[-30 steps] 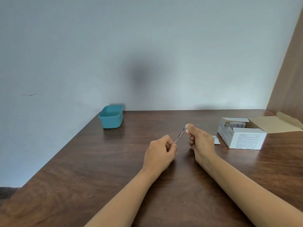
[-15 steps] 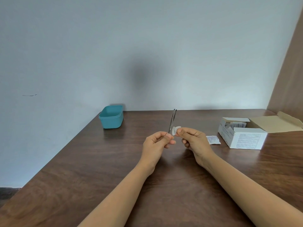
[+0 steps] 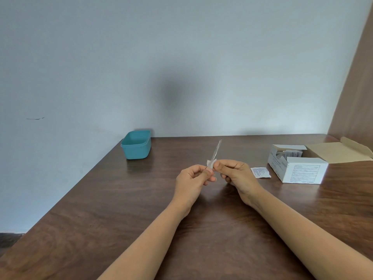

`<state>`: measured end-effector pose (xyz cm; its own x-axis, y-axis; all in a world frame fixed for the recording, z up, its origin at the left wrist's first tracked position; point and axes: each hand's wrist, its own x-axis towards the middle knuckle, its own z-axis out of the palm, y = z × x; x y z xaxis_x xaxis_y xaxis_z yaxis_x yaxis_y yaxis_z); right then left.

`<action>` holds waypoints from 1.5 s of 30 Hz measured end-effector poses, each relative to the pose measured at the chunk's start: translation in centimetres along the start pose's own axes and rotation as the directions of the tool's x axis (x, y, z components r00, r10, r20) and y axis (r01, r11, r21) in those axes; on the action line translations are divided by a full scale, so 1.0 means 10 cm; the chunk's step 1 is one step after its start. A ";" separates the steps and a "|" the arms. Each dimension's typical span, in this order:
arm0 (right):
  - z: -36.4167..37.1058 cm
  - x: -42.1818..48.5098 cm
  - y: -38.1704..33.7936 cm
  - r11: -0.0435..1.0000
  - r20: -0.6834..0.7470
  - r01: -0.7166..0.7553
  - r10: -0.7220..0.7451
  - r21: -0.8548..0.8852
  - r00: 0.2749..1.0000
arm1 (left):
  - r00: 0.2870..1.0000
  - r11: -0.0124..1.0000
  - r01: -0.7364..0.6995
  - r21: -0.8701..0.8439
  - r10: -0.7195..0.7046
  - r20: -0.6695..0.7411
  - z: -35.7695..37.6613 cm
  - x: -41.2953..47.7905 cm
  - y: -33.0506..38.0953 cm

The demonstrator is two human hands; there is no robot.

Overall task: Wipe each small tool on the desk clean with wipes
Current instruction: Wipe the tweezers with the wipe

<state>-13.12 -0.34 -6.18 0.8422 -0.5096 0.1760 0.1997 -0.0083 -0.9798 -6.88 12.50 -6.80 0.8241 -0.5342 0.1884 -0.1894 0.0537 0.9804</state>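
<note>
Steel-grey and slim, the small tool (image 3: pixel 217 150), which looks like a pair of tweezers though the blur makes that uncertain, stands above the middle of the wooden desk (image 3: pixel 121 199). It is held in the air between both hands. Its long axis runs from the fingers up and away from the person, leaning slightly right, with the free tip at the far end.

The left hand (image 3: pixel 193 178) pinches the near end between thumb and curled fingers. The right hand (image 3: pixel 236 172) is just beside it, almost touching, and pinches a small white wipe (image 3: pixel 210 163) around the tool's lower shaft, directly above the left hand's grip.

All the bare metal lies beyond the wipe, so I judge that the coming stroke must travel along that axis, away from the left hand and towards the tip. The right hand is the one placed to make it, while the left holds the tool steady.

An open box of wipes (image 3: pixel 298 168) and a torn sachet (image 3: pixel 260 172) lie to the right, and a teal tub (image 3: pixel 136 145) sits at the far left.
</note>
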 end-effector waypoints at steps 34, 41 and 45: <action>0.07 -0.02 0.00 0.996 0.336 0.000 0.029 -0.088 0.941 | 0.999 0.988 0.014 -0.155 -0.008 0.038 -0.11 0.02 0.08; 0.08 -0.03 -0.02 0.997 0.403 0.004 0.029 -0.082 0.915 | 0.995 0.978 0.039 -0.204 -0.019 0.100 -0.16 0.02 0.09; 0.08 -0.04 -0.04 0.993 0.431 0.031 0.020 -0.112 0.902 | 0.995 0.955 0.077 -0.287 -0.056 0.079 -0.18 0.04 0.08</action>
<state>-13.12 0.52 -5.76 0.9796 -0.0891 0.1799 0.1687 -0.1202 -0.9783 -5.72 13.83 -5.88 0.7888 -0.6012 0.1277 0.0359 0.2525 0.9669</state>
